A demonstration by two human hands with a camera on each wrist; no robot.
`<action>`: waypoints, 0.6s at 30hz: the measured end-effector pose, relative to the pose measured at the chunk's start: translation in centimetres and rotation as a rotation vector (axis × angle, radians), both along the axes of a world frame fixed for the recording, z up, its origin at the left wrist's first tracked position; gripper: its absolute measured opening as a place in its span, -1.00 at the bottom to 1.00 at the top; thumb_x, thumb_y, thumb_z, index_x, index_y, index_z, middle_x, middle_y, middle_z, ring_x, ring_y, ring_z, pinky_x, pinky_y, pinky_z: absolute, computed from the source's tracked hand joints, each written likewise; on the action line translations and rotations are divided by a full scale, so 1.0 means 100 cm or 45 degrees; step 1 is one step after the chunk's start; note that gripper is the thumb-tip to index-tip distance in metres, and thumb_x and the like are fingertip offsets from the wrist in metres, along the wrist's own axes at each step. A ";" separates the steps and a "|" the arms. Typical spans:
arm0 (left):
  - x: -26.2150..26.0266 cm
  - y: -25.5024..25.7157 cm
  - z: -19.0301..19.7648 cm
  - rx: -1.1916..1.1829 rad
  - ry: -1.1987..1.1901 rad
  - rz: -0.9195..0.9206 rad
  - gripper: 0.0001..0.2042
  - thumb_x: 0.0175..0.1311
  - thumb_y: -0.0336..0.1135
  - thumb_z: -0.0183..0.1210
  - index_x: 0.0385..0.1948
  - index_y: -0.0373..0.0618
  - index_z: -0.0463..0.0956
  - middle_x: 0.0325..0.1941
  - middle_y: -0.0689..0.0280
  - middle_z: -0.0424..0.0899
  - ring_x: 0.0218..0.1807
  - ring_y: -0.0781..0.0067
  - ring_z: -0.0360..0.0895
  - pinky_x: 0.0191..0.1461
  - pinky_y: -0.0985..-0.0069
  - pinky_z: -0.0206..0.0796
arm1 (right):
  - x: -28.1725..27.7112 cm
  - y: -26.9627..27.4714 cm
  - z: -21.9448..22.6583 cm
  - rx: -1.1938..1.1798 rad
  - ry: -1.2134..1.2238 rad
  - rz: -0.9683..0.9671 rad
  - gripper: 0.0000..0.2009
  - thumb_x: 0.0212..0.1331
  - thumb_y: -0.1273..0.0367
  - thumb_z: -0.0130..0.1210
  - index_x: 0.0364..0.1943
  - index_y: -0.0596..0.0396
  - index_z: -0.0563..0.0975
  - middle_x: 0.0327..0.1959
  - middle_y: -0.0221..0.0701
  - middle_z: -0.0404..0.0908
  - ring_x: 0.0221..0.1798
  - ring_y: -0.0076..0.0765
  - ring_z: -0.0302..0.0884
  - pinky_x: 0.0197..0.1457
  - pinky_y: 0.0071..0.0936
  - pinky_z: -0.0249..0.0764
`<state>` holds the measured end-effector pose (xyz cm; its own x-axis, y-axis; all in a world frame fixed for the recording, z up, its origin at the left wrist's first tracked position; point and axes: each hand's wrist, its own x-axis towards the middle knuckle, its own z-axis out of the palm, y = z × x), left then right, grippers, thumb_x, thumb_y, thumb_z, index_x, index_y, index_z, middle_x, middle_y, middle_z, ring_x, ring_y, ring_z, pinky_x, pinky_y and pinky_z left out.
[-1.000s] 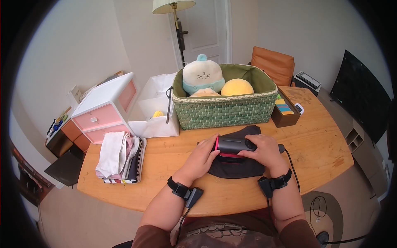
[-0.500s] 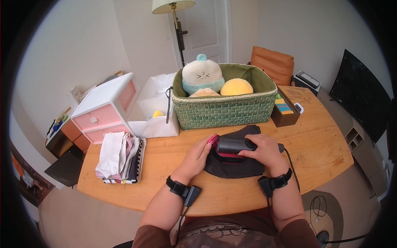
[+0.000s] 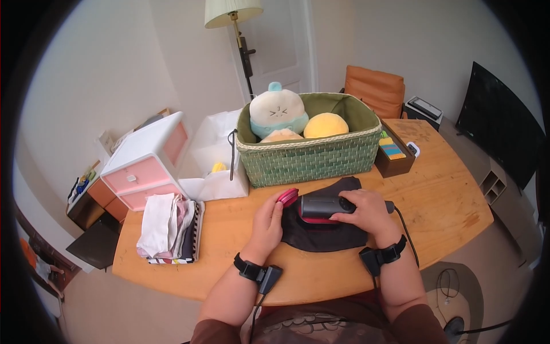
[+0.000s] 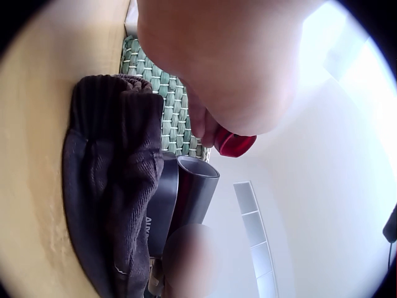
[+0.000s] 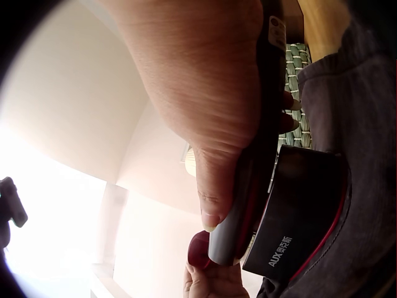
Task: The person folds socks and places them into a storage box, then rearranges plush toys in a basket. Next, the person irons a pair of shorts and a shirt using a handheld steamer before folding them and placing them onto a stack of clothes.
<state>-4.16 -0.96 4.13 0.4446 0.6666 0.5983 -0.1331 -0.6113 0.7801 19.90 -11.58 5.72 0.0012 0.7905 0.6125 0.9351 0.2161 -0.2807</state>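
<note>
A: Quick q, what's the L hand [image 3: 265,225] got?
B: A small round magenta-red cap [image 3: 288,197], pinched btw thumb & fingers. It's up off the tabletop, just beside the hollow end of a dark-grey, red-trimmed handheld appliance [image 3: 318,207] but apart from it, per the L wrist cam.
A: & the R hand [image 3: 369,212]?
B: Fingers wrapped round that appliance near its other end, thumb along the near side. Grip's firm-looking, def not spread. "AUX" shows on its dark base.
A: Where's the appliance sitting?
B: On a dark, soft fabric garment [image 3: 329,242] laid flat-ish on the light-brown wooden table [image 3: 229,232], right in front of the person. Black cord [image 3: 408,243] trails from the R end toward the table edge.
A: Anything else nearby?
B: Yep. Big green woven basket [image 3: 309,166] behind the garment, w/ a white-&-blue plush toy [image 3: 278,110] & a round yellow plush [image 3: 326,125] inside. Far L: stack of folded clothes [image 3: 166,226] in front of a white-&-pink plastic drawer unit [image 3: 143,152], w/ a white box [image 3: 212,189] btw unit & basket.
</note>
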 end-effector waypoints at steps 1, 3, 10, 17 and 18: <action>-0.001 -0.002 0.001 0.008 0.001 -0.001 -0.69 0.53 -0.35 -0.15 0.11 -0.31 0.48 0.04 0.09 0.66 0.11 0.24 0.58 0.22 0.45 0.33 | 0.000 0.000 0.000 -0.015 0.018 0.012 -0.45 -0.22 -0.01 0.45 -0.22 0.13 0.65 -0.35 -0.22 0.68 -0.26 -0.06 0.62 -0.19 -0.26 0.52; -0.001 -0.005 0.003 0.113 0.029 0.053 -0.69 0.51 -0.38 -0.14 0.09 -0.31 0.49 0.02 0.07 0.67 0.09 0.20 0.60 0.20 0.43 0.35 | 0.000 0.000 -0.002 -0.009 0.019 0.022 -0.45 -0.22 -0.01 0.45 -0.22 0.13 0.65 -0.35 -0.22 0.68 -0.26 -0.06 0.62 -0.19 -0.26 0.52; -0.002 -0.007 0.004 0.155 0.028 0.031 -0.69 0.52 -0.38 -0.15 0.08 -0.31 0.49 0.07 0.05 0.65 0.14 0.14 0.59 0.24 0.41 0.34 | 0.003 0.002 -0.005 0.028 -0.005 0.033 -0.43 -0.18 -0.06 0.41 -0.23 0.13 0.65 -0.41 -0.29 0.65 -0.29 -0.10 0.62 -0.21 -0.26 0.51; -0.003 -0.008 0.003 0.150 0.049 0.029 -0.70 0.52 -0.39 -0.16 0.10 -0.29 0.48 0.10 0.07 0.64 0.15 0.15 0.58 0.24 0.42 0.34 | 0.001 0.000 -0.003 0.040 0.010 0.035 -0.44 -0.17 -0.06 0.40 -0.23 0.12 0.65 -0.42 -0.30 0.64 -0.29 -0.10 0.61 -0.20 -0.26 0.51; -0.003 -0.009 0.002 0.147 0.049 0.028 -0.70 0.52 -0.39 -0.16 0.10 -0.29 0.48 0.10 0.07 0.64 0.15 0.15 0.58 0.24 0.42 0.34 | 0.001 0.000 -0.004 0.036 0.010 0.034 -0.44 -0.17 -0.06 0.40 -0.23 0.12 0.65 -0.42 -0.30 0.64 -0.29 -0.10 0.61 -0.20 -0.26 0.51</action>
<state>-4.45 -1.81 4.34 0.4546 0.6044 0.6542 -0.0898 -0.6996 0.7088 19.96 -11.61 5.36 -0.0145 0.7726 0.6348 0.9267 0.2488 -0.2816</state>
